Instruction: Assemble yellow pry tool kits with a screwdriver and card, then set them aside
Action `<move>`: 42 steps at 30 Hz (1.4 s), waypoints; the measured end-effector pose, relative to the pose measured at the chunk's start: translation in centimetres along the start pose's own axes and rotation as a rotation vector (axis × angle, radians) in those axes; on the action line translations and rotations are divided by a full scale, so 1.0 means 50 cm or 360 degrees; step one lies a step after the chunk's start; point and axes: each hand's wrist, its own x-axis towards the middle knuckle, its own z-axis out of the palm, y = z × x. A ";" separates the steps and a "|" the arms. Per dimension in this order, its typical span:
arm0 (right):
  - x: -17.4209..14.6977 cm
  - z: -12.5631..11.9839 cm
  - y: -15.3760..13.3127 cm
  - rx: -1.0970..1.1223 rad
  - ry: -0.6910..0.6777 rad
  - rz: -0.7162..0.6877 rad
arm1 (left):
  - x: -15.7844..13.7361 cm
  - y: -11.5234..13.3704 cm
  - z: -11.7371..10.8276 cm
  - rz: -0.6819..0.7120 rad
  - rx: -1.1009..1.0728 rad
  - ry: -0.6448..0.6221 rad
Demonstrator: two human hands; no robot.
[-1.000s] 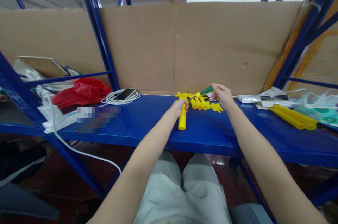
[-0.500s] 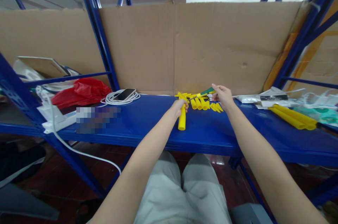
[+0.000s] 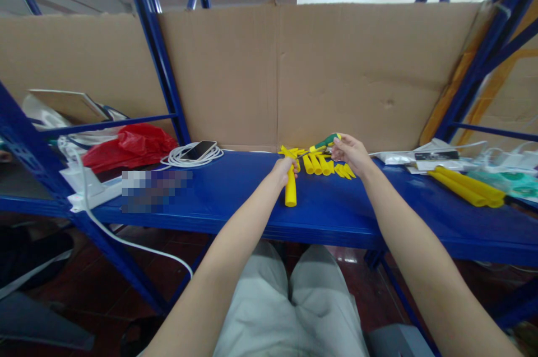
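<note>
My left hand (image 3: 287,170) is closed around a yellow plastic tube (image 3: 290,194), whose open round end points toward me on the blue shelf. Yellow pointed parts stick out beyond my fist. A screwdriver (image 3: 327,143) with a green and yellow handle slants from my right hand down to the left; its shaft reaches the yellow piece by my left fist, and the tip is hidden. The fingers of my right hand (image 3: 351,153) are at the handle's butt end. Just below lie several short yellow tubes (image 3: 317,165) and small flat yellow wedges (image 3: 345,171).
Two long yellow tubes (image 3: 466,186) lie at the right near white packets (image 3: 432,156). Leftward are a phone (image 3: 200,150) on a coiled white cable (image 3: 180,158), a red plastic bag (image 3: 140,145) and a white power strip (image 3: 98,194). Cardboard (image 3: 336,77) stands behind; blue posts (image 3: 162,60) frame the shelf.
The fingers of my right hand have shifted on the screwdriver, so more of its green handle shows. My left hand and the yellow tube have hardly moved.
</note>
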 end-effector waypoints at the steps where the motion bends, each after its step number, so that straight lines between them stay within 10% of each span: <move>1: 0.000 0.000 0.002 -0.0006 0.0008 -0.0012 | 0.000 0.000 0.000 0.0007 -0.0014 -0.0002; 42: 0.012 -0.011 -0.002 -0.0182 0.0380 -0.0097 | 0.013 0.003 -0.001 0.0098 -0.0081 0.0190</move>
